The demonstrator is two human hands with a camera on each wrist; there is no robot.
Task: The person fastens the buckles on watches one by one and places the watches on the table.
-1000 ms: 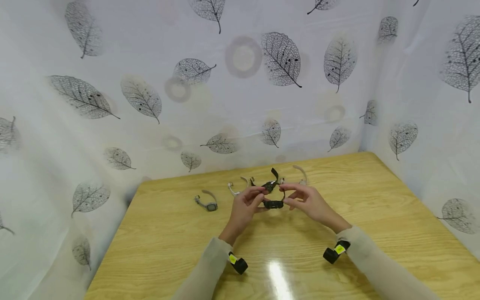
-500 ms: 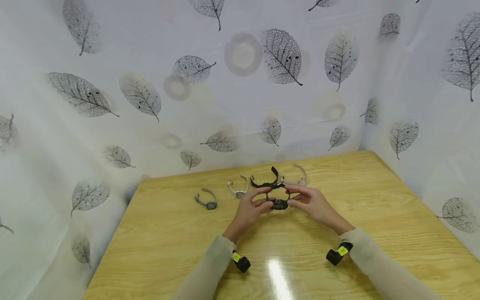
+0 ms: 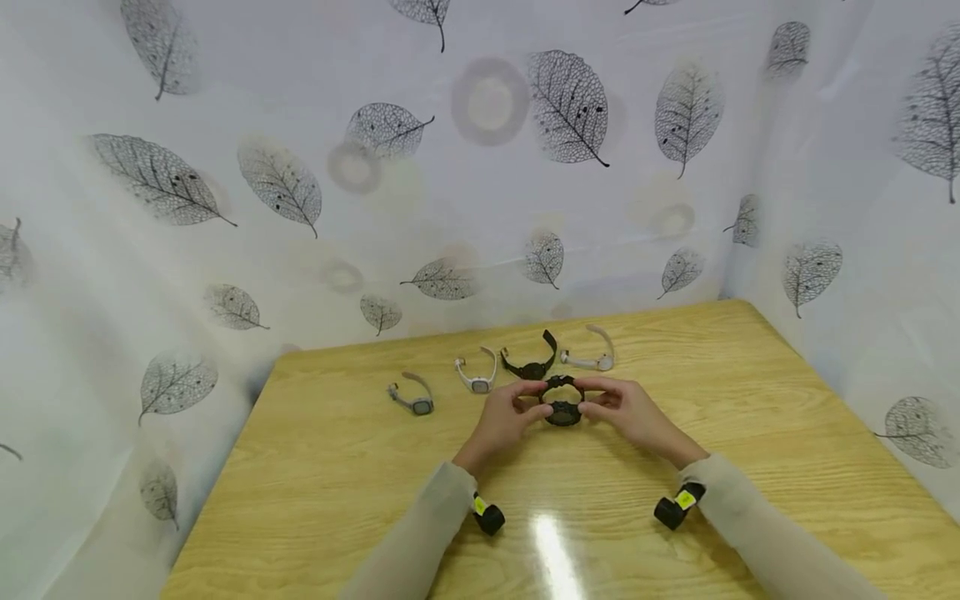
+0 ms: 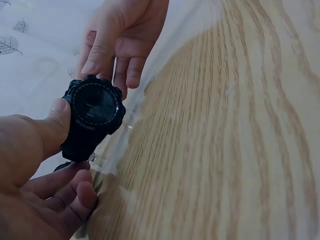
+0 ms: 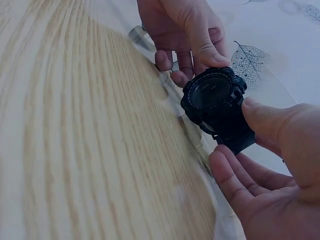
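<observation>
A black digital wristwatch (image 3: 562,414) with a round, rugged case is held between both hands above the table, its strap forming a loop behind the case. My left hand (image 3: 506,415) pinches its left side, the thumb at the case edge and fingers by the strap. On the opposite side my right hand (image 3: 626,408) grips it the same way. The dark dial (image 4: 95,104) shows face-on in the left wrist view. In the right wrist view the watch (image 5: 214,95) sits between the two thumbs, its strap partly hidden behind the case.
Several watches lie along the back of the wooden table (image 3: 337,500): a grey one (image 3: 422,407), a white one (image 3: 480,385), a black one (image 3: 533,371) and a pale one (image 3: 604,362). A leaf-patterned curtain (image 3: 487,208) hangs behind the table's far edge.
Both hands have shifted slightly right with the black watch. It has turned so its dial faces me, and the left hand has moved off the watches lying behind.
</observation>
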